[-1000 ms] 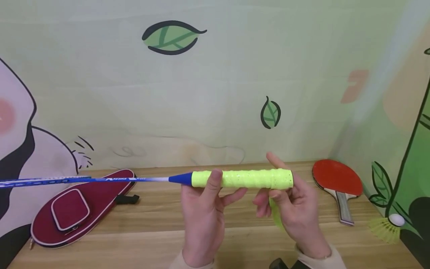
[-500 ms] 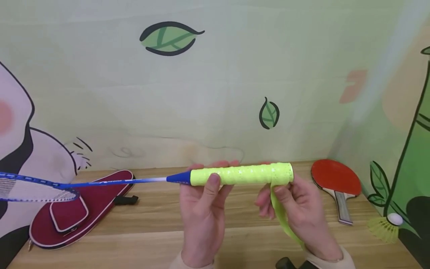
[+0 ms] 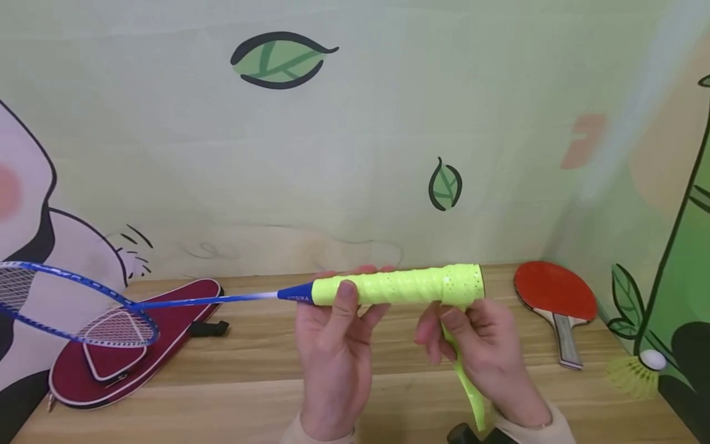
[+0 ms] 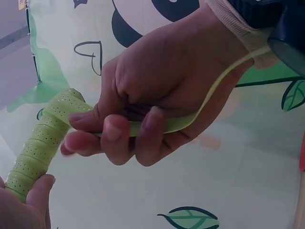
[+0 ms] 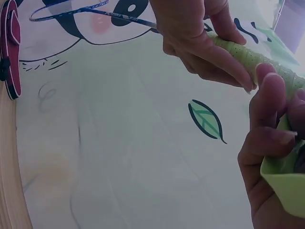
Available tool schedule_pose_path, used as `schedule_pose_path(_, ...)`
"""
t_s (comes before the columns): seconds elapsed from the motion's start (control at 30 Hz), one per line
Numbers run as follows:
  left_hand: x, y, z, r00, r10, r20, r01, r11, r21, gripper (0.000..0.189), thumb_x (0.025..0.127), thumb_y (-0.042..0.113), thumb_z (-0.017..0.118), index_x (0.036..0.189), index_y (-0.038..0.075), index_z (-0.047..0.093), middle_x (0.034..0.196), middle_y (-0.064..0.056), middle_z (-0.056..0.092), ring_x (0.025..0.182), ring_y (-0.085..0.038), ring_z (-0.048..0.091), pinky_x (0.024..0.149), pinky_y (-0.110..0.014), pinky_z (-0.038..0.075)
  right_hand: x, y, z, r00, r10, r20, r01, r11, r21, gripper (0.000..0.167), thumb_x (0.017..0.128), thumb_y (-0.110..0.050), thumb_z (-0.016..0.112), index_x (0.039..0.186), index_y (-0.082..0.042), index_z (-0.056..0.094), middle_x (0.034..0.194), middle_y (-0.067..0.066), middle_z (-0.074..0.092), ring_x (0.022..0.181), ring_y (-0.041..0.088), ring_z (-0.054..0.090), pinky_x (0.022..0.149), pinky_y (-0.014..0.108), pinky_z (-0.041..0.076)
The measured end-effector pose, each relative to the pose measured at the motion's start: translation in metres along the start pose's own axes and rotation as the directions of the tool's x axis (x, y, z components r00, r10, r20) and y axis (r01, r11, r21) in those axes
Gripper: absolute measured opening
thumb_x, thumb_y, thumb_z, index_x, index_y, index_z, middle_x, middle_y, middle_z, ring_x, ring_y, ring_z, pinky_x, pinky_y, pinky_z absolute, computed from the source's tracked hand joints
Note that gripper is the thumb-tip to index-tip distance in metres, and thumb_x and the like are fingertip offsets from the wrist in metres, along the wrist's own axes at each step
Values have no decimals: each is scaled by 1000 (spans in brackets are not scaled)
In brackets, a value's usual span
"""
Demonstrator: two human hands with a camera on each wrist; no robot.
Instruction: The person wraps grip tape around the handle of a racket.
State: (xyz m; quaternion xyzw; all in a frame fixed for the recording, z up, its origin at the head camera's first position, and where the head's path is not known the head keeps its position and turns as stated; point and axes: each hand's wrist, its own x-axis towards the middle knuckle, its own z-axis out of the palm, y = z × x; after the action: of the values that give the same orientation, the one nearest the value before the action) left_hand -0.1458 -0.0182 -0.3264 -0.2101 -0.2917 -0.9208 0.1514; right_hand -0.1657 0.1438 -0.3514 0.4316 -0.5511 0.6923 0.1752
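A blue badminton racket [image 3: 244, 298] is held level above the table, its head to the left and its handle to the right. My left hand [image 3: 333, 370] grips the handle near the blue cone, thumb in front and fingers behind. Overlapping turns of perforated yellow-green grip tape [image 3: 407, 286] cover the handle. At the butt end my right hand [image 3: 493, 354] pinches the loose tape strip [image 3: 468, 388], whose tail hangs past the palm. In the left wrist view the strip [image 4: 176, 125] runs under the thumb and across the curled fingers. The right wrist view shows it [image 5: 286, 188] looping from the right hand.
A maroon paddle case [image 3: 183, 308] with a black strap lies on the wooden table [image 3: 249, 394] at the left, partly behind the racket head. A red table tennis paddle [image 3: 554, 290] and a yellow shuttlecock [image 3: 635, 376] lie at the right. A printed cloth backdrop [image 3: 360, 154] stands behind.
The racket has rolled in my hands, so its head now shows its strings instead of an edge. My right hand has shifted slightly, and more of the tape's tail hangs in view.
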Motion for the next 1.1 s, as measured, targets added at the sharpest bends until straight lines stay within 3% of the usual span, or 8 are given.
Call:
schedule_pose_path(0.17, 3, 3, 0, 998, 40, -49, -38, 999, 32, 8, 101, 0, 48, 106, 5, 45, 101, -14, 70, 102, -38, 67, 82, -39, 58, -2, -2, 2, 998, 39, 40, -37, 998, -48, 21, 101, 8, 35, 96, 7, 55, 69, 10, 57, 48, 15, 47, 33, 23, 35)
schedule_pose_path(0.3, 4, 3, 0, 996, 43, -79, -40, 999, 36, 6, 100, 1, 50, 103, 5, 48, 99, -14, 70, 98, -37, 68, 79, -40, 59, -3, 0, 5, 999, -3, 54, 5, 999, -48, 28, 105, 0, 30, 95, 4, 56, 65, 9, 49, 48, 14, 40, 34, 21, 32)
schedule_pose_path(0.4, 4, 3, 0, 996, 31, -84, -27, 999, 38, 5, 99, 1, 52, 102, 5, 50, 97, -15, 70, 94, -32, 69, 76, -40, 60, -3, 1, 6, 999, -45, 27, 47, 997, -62, 29, 105, -5, 34, 93, 4, 58, 69, 8, 52, 50, 14, 41, 35, 21, 31)
schedule_pose_path(0.57, 3, 2, 0, 997, 37, -67, -34, 998, 43, 5, 99, 0, 52, 103, 2, 51, 95, -14, 70, 88, -25, 70, 71, -39, 61, -1, 1, 9, 995, -80, -67, 75, 995, -64, 17, 100, -3, 48, 94, 8, 60, 82, 9, 63, 55, 16, 51, 36, 23, 44)
schedule_pose_path(0.73, 2, 3, 1, 996, 41, -77, -37, 997, 61, 6, 99, 0, 52, 104, 0, 51, 93, -13, 69, 85, -22, 69, 69, -40, 61, 1, 1, 11, 990, -82, -111, 77, 996, -54, 18, 97, 1, 54, 109, 14, 56, 74, 12, 60, 55, 17, 56, 37, 26, 47)
schedule_pose_path(0.9, 2, 4, 2, 994, -11, -112, 26, 991, 132, 11, 98, 4, 56, 106, 2, 48, 93, -11, 68, 85, -21, 68, 70, -41, 61, 1, 0, 10, 989, -73, -131, 62, 994, -85, 17, 94, 7, 55, 111, 11, 57, 72, 12, 61, 55, 17, 56, 41, 26, 49)
schedule_pose_path(1.0, 2, 6, 2, 997, -41, -59, 49, 987, 156, 14, 98, 3, 55, 110, 6, 48, 100, -13, 67, 94, -26, 68, 82, -45, 58, 1, 0, 12, 983, -80, -164, 67, 994, -87, 12, 94, 12, 51, 102, 10, 60, 77, 10, 64, 56, 17, 58, 44, 27, 52)
schedule_pose_path(1.1, 1, 7, 1, 1000, -15, 17, 12, 985, 173, 24, 97, -3, 53, 117, 9, 46, 107, -15, 66, 103, -32, 66, 92, -48, 53, 2, 0, 14, 978, -72, -194, 59, 996, -71, 16, 94, 15, 47, 100, 12, 61, 78, 10, 65, 55, 18, 58, 44, 28, 53)
